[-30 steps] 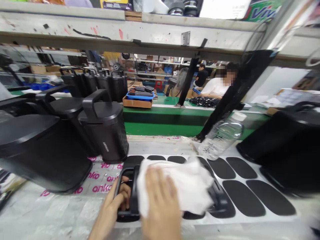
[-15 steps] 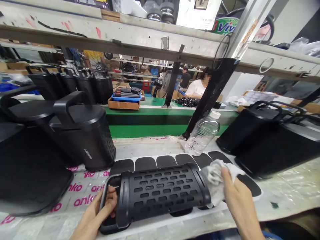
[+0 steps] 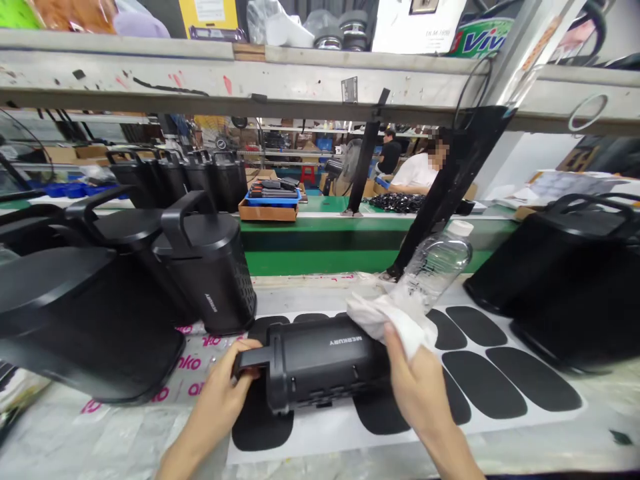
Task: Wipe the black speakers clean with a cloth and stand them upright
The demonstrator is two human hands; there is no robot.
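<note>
A black speaker-like unit (image 3: 320,357) marked MERKURY lies on its side in front of me, its smooth side up and part of its grille low at the front. My left hand (image 3: 227,380) is wrapped around the handle at its left end. In my right hand (image 3: 417,373) is a white cloth (image 3: 395,317), bunched against the unit's right end and hiding that end. Beneath the unit is a white sheet with black rounded pads (image 3: 483,383).
Upright black units stand at the left (image 3: 210,267) and right (image 3: 535,260). A clear bottle (image 3: 435,263) with a white cap is behind the cloth, beside a slanted black post (image 3: 445,180). A shelf (image 3: 300,77) crosses above. Someone in white (image 3: 417,170) sits beyond the green belt (image 3: 310,250).
The unit has been rolled from its grille face to its printed smooth side. The cloth has moved from beside the right end onto it. The view has shifted left.
</note>
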